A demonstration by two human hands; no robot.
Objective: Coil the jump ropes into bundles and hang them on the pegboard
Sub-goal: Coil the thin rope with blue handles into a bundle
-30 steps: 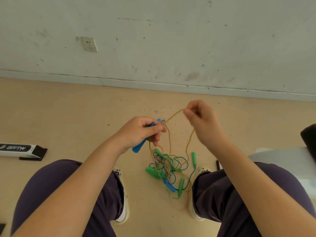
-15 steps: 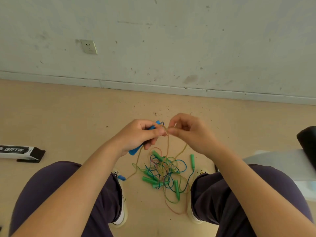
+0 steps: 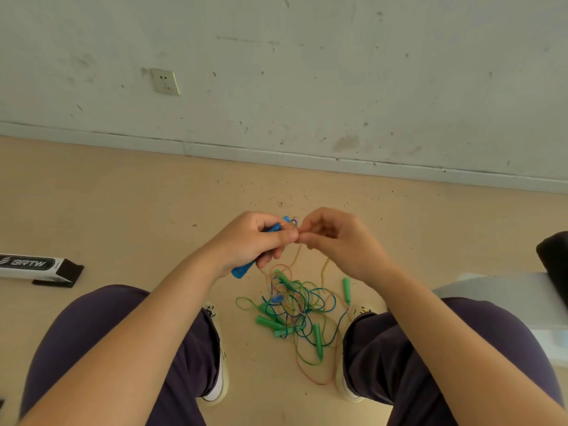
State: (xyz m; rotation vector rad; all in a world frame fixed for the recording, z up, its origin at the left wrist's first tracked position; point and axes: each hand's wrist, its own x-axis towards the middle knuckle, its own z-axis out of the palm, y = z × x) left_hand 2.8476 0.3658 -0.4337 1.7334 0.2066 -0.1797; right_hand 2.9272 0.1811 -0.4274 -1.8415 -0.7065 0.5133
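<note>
Left hand [image 3: 249, 241] is gripping the blue jump rope handle [image 3: 242, 269] while the right hand [image 3: 335, 241] is pinching its yellow rope [image 3: 296, 256] right beside it. The remaining tangled jump ropes [image 3: 295, 312] are lying on the floor [image 3: 123, 210] between the shoes.

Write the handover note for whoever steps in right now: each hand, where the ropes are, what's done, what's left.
Left hand: grips the blue handle, its tip poking out above the fingers.
Right hand: pinches the yellowish rope right beside the left fingertips; its strands hang down towards the pile.
Tangled pile of green, blue and yellowish ropes with green handles lies on the floor between the shoes.
Done: no finished bundle visible; the held rope is at most partly coiled.
Left: coil this rope, untangle and coil the others, hang them all. No pegboard in view.
</note>
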